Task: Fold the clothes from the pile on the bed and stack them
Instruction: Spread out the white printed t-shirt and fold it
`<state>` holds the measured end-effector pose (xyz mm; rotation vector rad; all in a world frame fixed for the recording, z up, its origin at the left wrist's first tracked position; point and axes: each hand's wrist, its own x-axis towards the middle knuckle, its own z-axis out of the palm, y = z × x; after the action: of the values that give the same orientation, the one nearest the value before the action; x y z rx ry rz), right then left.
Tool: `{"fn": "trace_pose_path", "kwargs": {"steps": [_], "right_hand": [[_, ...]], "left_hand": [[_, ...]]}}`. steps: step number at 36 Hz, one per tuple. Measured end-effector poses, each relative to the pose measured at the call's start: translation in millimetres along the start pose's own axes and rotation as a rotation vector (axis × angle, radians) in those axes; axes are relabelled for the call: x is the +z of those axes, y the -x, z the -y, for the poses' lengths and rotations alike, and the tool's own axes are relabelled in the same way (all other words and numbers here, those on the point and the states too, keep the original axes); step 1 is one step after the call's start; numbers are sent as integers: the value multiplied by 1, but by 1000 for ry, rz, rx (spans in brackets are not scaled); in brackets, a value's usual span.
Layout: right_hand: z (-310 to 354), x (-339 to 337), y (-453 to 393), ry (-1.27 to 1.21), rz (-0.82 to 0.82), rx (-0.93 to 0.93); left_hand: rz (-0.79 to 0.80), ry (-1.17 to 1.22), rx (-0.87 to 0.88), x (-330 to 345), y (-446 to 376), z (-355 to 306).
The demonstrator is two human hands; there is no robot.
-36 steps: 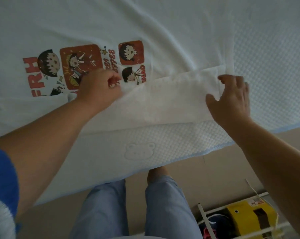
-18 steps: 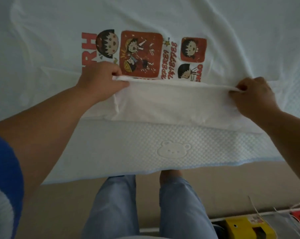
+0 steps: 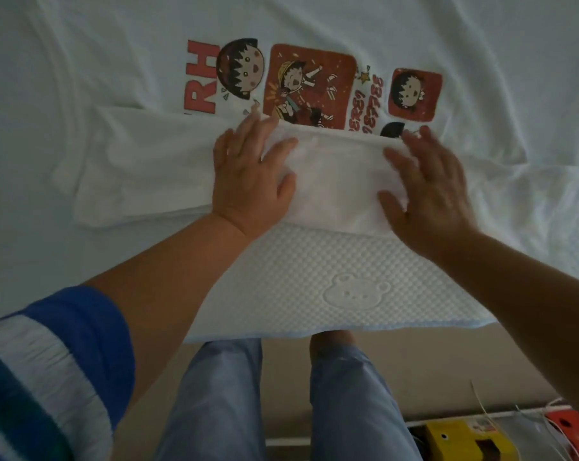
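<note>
A white T-shirt (image 3: 414, 34) with a red cartoon print (image 3: 309, 84) lies spread flat on the bed. Its near edge is folded over toward the print, forming a white band (image 3: 338, 174) across the middle. My left hand (image 3: 251, 174) lies flat on the left part of that band, fingers straight and spread. My right hand (image 3: 427, 188) presses flat on the right part, fingers straight and a little blurred. The fold's far edge covers the bottom of the print.
The bed's white textured cover (image 3: 314, 261) with an embossed bear (image 3: 356, 291) ends in a pale blue hem just before my legs. On the floor at lower right stand a yellow box (image 3: 454, 440) and a red object (image 3: 570, 427) on a white wire rack.
Both hands let go of the pinched hem after carrying it toward the print. They now lie flat on the folded band, closer together.
</note>
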<state>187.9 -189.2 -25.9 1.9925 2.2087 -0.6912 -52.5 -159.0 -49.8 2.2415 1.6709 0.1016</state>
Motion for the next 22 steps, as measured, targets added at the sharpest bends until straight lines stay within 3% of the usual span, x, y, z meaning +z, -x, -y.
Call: {"fn": "trace_pose_path", "kwargs": {"steps": [3, 5, 9, 12, 16, 19, 22], "right_hand": [[-17, 18, -1, 114, 210, 171], [-32, 21, -1, 120, 217, 266], [-33, 19, -2, 112, 204, 281], [-8, 16, -1, 122, 147, 244], [54, 18, 1, -26, 62, 102], [105, 24, -2, -244, 46, 75], [147, 31, -18, -463, 136, 251]], "left_hand": [[223, -103, -24, 9, 9, 23], [314, -161, -8, 17, 9, 35], [372, -155, 1, 19, -1, 35], [294, -36, 18, 7, 8, 32], [-31, 264, -96, -22, 46, 38], [-249, 290, -396, -37, 72, 64], [-236, 336, -765, -43, 81, 96]]}}
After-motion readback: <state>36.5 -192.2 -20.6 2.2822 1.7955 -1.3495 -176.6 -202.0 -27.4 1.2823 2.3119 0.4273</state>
